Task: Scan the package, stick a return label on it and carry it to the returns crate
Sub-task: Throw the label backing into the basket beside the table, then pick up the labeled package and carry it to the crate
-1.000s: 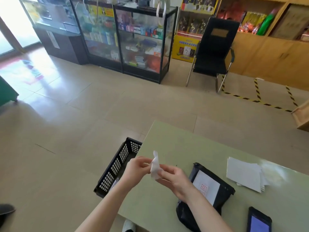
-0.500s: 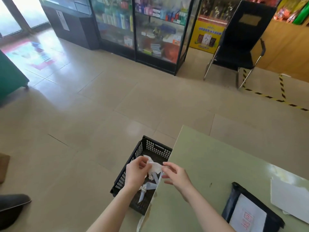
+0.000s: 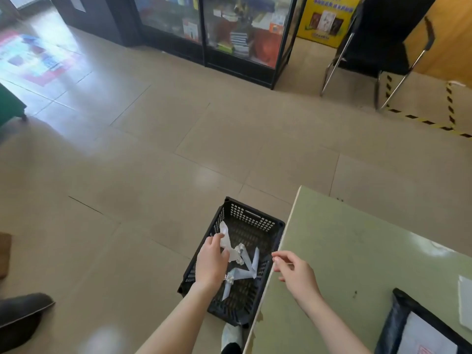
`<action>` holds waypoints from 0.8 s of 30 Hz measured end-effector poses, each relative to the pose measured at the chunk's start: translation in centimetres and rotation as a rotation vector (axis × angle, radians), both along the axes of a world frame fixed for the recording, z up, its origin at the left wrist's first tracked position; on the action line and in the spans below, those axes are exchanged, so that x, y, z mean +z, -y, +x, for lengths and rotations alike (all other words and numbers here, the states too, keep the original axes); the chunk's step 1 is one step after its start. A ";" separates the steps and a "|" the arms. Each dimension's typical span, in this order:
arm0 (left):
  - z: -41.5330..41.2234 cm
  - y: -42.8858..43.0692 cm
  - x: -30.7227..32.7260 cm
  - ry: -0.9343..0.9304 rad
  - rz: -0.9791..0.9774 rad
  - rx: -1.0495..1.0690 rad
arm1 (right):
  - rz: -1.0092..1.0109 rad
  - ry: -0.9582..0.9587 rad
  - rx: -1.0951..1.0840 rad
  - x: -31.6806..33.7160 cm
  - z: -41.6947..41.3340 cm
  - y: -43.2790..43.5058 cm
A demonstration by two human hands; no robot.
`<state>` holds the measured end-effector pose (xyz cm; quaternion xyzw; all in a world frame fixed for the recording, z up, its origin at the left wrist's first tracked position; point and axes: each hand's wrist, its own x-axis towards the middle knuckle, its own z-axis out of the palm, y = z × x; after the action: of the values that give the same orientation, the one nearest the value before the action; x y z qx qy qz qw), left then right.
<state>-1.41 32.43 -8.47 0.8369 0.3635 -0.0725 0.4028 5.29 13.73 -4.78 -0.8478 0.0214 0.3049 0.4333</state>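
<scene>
A black package (image 3: 394, 320) with a white label (image 3: 426, 338) stuck on it lies on the green table (image 3: 352, 254) at the bottom right, partly cut off by the frame. On the floor left of the table stands a black perforated crate (image 3: 255, 221) holding several crumpled white paper strips (image 3: 242, 267). My left hand (image 3: 210, 261) hovers over the crate, pinching a white paper scrap (image 3: 226, 238). My right hand (image 3: 296, 272) is over the table's left edge, fingers apart and holding nothing.
White sheets (image 3: 464, 302) lie at the table's right edge. A glass display cabinet (image 3: 240, 34) and a black chair (image 3: 378, 47) stand across the tiled floor, with yellow-black tape (image 3: 431, 123) marked near the chair. A dark shoe (image 3: 23, 318) shows at bottom left.
The view swung left and down toward the crate. My hands parted: the right let go of the paper scrap, and the left carried it down over the crate.
</scene>
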 end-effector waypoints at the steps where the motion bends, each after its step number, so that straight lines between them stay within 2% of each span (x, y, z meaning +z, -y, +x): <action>1: 0.2 -0.1 -0.2 0.002 -0.012 -0.012 | 0.000 0.005 -0.008 -0.2 0.1 0.1; 10: 0.5 0.6 -1.0 -0.065 0.019 -0.181 | -0.026 0.036 -0.048 0.0 0.3 1.9; 15: 0.8 3.6 0.4 0.007 -0.003 -0.159 | -0.078 0.113 -0.115 1.1 -0.3 5.7; 19: 1.2 9.6 2.5 0.111 -0.081 -0.205 | -0.336 0.307 -0.214 1.4 -2.2 13.2; 22: 1.0 15.1 3.7 0.162 -0.164 -0.281 | -0.618 0.312 -0.355 1.4 -4.2 20.2; 24: 0.7 18.7 4.1 0.161 -0.250 -0.330 | -0.702 0.292 -0.468 1.2 -5.6 24.4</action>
<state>-0.76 13.73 -4.36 0.8317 0.1766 -0.1147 0.5137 -0.28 -10.66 -3.59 -0.9500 0.2538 0.0501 0.1749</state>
